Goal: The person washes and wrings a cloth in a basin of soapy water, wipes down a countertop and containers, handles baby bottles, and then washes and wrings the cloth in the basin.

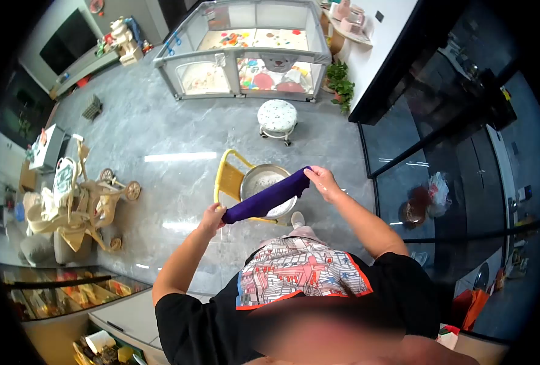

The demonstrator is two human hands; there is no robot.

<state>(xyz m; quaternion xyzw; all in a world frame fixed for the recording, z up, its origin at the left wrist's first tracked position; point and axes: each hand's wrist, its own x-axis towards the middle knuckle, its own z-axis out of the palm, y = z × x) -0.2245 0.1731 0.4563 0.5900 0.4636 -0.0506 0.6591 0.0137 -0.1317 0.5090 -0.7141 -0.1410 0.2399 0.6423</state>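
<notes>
A dark purple cloth is stretched between my two hands, slanting up to the right. My left hand is closed on its lower left end. At the upper right end, my right hand pinches the other corner, with what look like suds or drops on the wrist. Under the cloth stands a round metal basin holding whitish, foamy water; the cloth hides part of it. The basin rests on or against a small yellow chair, whose seat is mostly covered.
A round patterned stool on casters stands beyond the basin. Farther back is a grey playpen with toys. A beige stroller is at the left, glass doors at the right, and a green plant by the wall.
</notes>
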